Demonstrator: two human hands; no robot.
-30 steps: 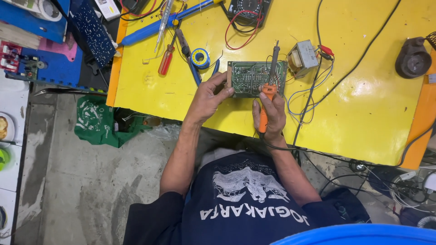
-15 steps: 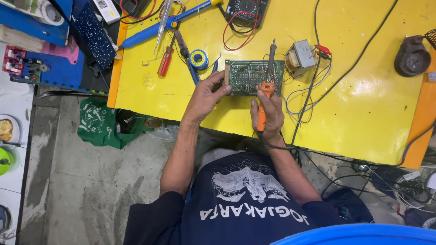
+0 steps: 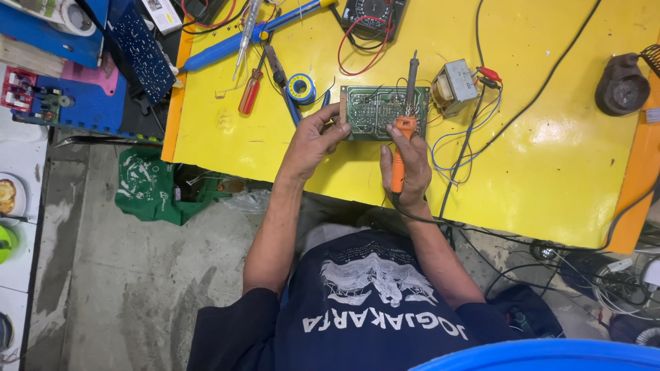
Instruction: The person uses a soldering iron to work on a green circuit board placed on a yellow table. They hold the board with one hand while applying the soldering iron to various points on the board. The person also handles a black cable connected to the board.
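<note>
Soldering step, I'd say: left hand [image 3: 311, 141] fingers pinch green circuit board [image 3: 382, 111] flat on yellow counter [image 3: 550, 172]; right hand [image 3: 407, 165] fingers wrapped around orange soldering iron [image 3: 404, 124], barrel over board. Next needs a steady tip.

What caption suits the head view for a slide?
Left hand steadies a green circuit board while right hand holds an orange soldering iron.

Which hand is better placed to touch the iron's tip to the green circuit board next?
Right. The right hand grips the orange soldering iron, whose tip lies over the green circuit board; the left hand steadies the board's edge.
</note>
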